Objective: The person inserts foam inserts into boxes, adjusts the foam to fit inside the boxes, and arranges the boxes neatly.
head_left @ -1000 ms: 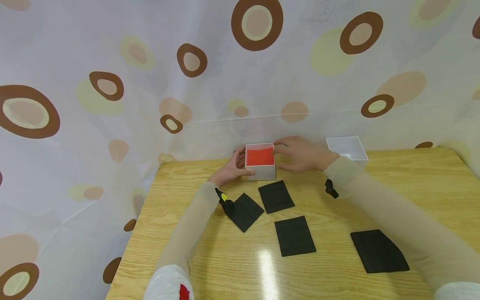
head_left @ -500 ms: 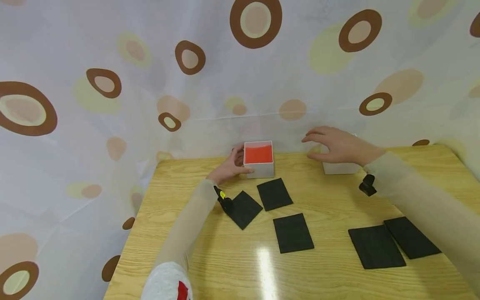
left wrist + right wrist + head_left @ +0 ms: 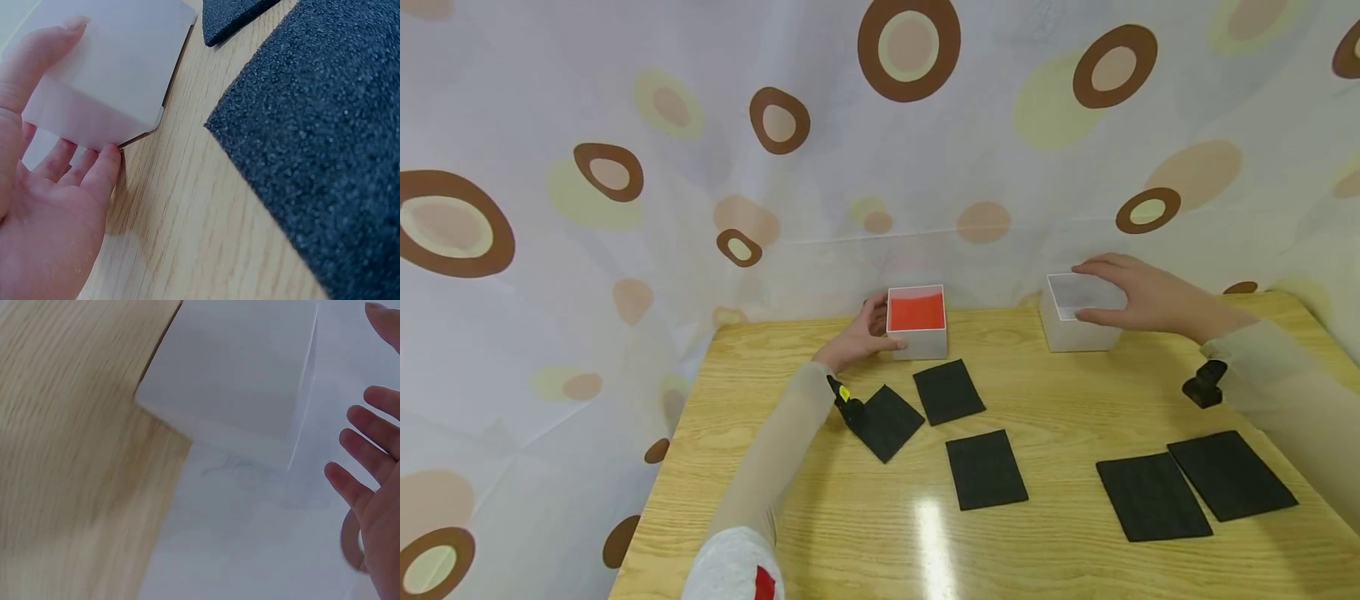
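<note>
My left hand (image 3: 856, 340) holds a small white open-topped box (image 3: 922, 344) near the back edge of the table, with something flat and red (image 3: 917, 314) inside it. In the left wrist view the thumb (image 3: 53, 47) lies against one wall of this box, and the fingertips (image 3: 111, 164) touch the adjoining wall. Farther right stands a second white open-topped box (image 3: 1078, 337). Over its right side my right hand (image 3: 1157, 297) hovers with thumb and fingers spread, holding nothing. The right wrist view shows those fingers (image 3: 369, 453) apart from the white box wall (image 3: 231, 369).
Several black foam squares lie on the wooden table (image 3: 1060, 542): two left foam squares (image 3: 886, 423) (image 3: 949, 392), a middle foam square (image 3: 987, 469), and a right-hand pair of foam squares (image 3: 1153, 497) (image 3: 1232, 475). A patterned cloth (image 3: 835, 183) hangs right behind the boxes.
My right hand has moved from the red-filled box rightward to the second white box. The left hand has kept its hold on the first box.
</note>
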The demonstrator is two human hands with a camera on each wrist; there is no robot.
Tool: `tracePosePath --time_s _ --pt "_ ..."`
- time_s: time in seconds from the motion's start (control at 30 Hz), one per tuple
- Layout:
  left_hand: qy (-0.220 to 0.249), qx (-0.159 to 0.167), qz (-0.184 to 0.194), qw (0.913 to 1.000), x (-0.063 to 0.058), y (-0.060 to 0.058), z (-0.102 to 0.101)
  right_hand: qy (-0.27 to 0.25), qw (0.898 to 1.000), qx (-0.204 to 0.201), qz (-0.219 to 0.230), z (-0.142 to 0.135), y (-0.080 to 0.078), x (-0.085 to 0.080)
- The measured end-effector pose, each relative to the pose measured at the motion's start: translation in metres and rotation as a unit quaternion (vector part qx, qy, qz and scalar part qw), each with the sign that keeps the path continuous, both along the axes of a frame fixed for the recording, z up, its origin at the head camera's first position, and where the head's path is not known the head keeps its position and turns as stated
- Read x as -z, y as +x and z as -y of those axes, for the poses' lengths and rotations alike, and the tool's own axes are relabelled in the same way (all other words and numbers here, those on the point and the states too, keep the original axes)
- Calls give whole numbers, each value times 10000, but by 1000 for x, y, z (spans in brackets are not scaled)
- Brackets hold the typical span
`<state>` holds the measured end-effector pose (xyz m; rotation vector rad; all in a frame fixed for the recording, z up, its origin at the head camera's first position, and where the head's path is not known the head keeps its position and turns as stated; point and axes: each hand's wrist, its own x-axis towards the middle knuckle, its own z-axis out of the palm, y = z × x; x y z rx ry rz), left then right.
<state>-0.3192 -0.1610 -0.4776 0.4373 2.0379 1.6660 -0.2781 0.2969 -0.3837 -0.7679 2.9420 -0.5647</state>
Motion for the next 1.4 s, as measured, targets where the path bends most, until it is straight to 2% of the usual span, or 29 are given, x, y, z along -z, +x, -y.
tracePosePath --time_s 0.17,0.3,0.4,0.6,0.8,0.97,1.4 --pt "0 -19 -4 10000 -2 0 0 -132 9987 342 346 -22 -1 7" --pt "-27 -30 3 10000 -2 1 0 -186 9972 483 548 -36 -5 19" --pt "-7 0 13 10000 -2 1 0 -417 9948 573 730 -43 -8 30" --pt "39 19 1 10000 -1 0 1 -1017 9838 752 1267 -47 -13 50" --pt "29 13 29 10000 0 -2 1 -1207 9784 791 1479 -44 -17 67" --pt "13 0 68 10000 0 -1 1 -1131 9772 819 1599 -42 -17 71" --pt "8 -38 102 9999 -4 2 -1 -1531 9737 684 1545 -36 -14 75"
